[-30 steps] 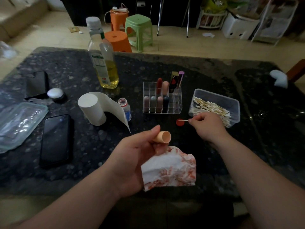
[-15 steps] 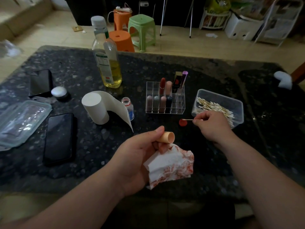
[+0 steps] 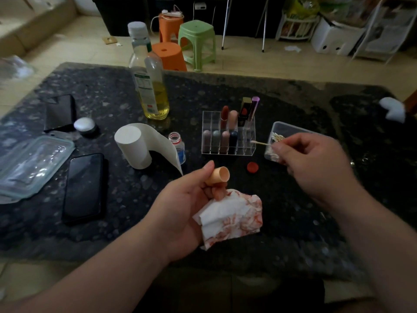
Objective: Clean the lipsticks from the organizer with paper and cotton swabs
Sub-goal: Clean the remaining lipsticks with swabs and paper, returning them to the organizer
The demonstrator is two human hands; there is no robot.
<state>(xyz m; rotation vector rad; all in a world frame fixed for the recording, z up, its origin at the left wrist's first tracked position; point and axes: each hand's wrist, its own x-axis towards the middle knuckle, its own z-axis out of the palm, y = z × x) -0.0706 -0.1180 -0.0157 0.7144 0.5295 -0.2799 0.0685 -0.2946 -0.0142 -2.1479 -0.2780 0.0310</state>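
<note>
A: Why is the left hand (image 3: pixel 180 206) tilted like that?
B: It grips the peach lipstick tube (image 3: pixel 217 176) near the table (image 3: pixel 293 105)'s front edge. The open end is turned towards the right hand (image 3: pixel 311 163), and the stained paper (image 3: pixel 232 219) is tucked beneath, probably ready for wiping.
A: And the right?
B: It's pinching a cotton swab (image 3: pixel 260 143). The tube looks hollow and smooth. The organizer (image 3: pixel 228 136) stands mid-table.
</note>
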